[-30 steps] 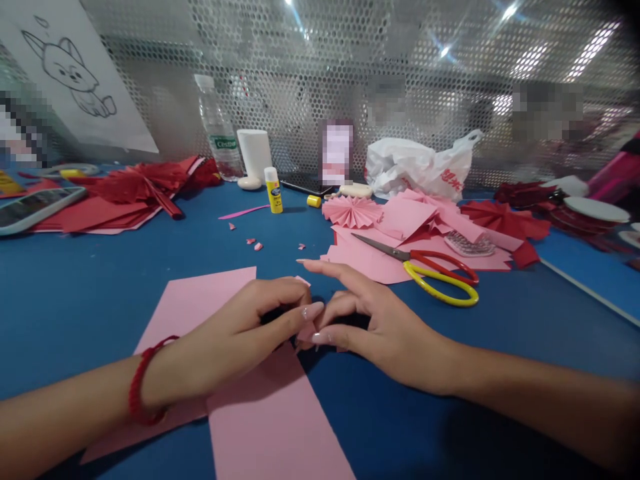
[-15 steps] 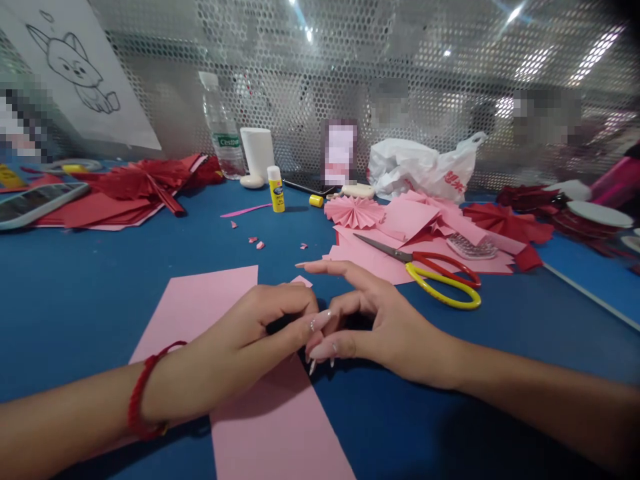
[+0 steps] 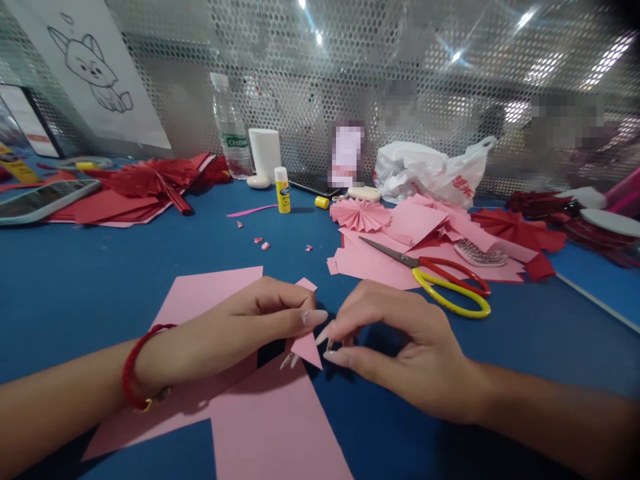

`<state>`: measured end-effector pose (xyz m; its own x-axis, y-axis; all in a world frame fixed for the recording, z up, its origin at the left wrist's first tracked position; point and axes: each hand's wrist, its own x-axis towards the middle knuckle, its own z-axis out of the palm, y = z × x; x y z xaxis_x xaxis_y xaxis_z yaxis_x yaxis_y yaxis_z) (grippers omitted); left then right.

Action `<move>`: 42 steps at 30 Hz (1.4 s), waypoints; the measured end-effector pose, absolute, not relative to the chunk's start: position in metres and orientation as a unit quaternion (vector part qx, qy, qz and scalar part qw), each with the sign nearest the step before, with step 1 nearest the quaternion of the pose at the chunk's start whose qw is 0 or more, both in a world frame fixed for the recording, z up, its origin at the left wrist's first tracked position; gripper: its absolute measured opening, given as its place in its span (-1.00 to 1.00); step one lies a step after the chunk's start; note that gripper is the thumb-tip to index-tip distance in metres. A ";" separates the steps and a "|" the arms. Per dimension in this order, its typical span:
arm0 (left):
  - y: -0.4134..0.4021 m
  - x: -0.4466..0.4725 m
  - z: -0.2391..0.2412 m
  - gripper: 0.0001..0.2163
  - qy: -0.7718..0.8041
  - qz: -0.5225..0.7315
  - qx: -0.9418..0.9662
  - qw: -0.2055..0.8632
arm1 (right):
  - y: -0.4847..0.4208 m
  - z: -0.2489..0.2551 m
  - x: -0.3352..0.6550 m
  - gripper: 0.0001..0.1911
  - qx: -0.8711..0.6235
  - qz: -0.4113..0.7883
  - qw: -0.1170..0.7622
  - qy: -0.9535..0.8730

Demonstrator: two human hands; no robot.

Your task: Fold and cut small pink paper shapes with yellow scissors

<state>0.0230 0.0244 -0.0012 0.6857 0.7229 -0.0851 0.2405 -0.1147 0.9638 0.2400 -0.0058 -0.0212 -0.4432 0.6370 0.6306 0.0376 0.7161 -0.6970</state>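
Head cam: pink paper strip (image 3: 270, 427) lies on blue counter (image 3: 75, 293) w/ its far end folded up. My left hand (image 3: 235, 333) & right hand (image 3: 400, 347) both pinch that folded tip (image 3: 306, 347), fingers closed on it. Beyond: scissors (image 3: 440, 280) on pink sheets, glue stick (image 3: 283, 190), water bottle (image 3: 231, 133).
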 end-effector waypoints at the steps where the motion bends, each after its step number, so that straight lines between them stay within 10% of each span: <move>1: 0.024 0.023 -0.002 -0.61 0.334 0.200 0.713 0.583 | -0.006 -0.021 0.240 -0.88 -0.200 0.284 0.485 -0.802; 42: 0.023 0.015 -0.007 -0.86 0.292 0.250 0.762 0.521 | -0.004 -0.017 0.239 -0.90 -0.296 0.347 0.476 -0.752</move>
<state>0.0148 0.0229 -0.0069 0.7046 0.7054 0.0772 0.1849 -0.2875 0.9398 0.2389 -0.0045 -0.0167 -0.3717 0.7748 0.5113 0.1144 0.5848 -0.8031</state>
